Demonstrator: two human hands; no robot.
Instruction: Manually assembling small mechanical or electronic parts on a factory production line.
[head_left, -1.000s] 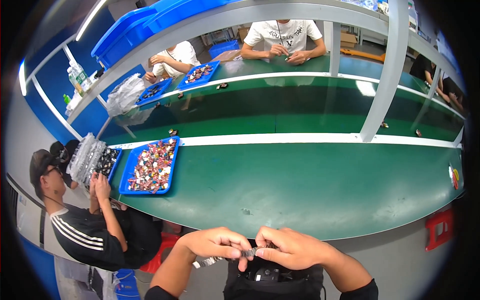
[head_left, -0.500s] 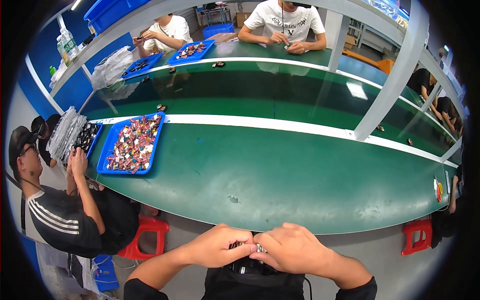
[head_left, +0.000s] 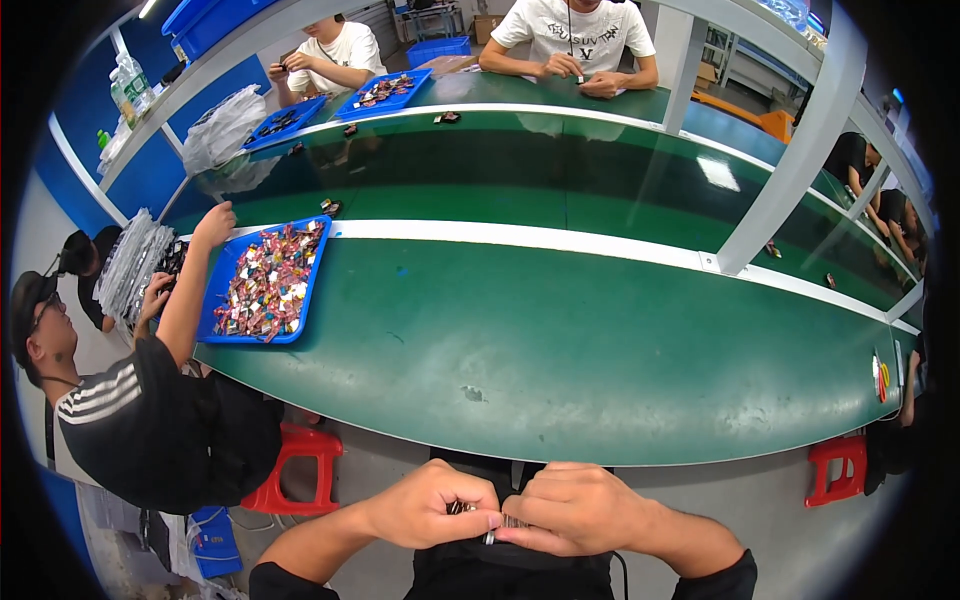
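At the left, co-worker's hand [head_left: 215, 222] newly above blue tray [head_left: 262, 283].

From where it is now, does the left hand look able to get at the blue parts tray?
Probably not as things stand. The left hand is pinched with the right hand on a small part below the table edge; the blue tray sits far left, by a co-worker's arm.

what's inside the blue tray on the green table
The blue tray on the green table holds a heap of small mixed-colour pieces; whatever lies under the top layer is covered.
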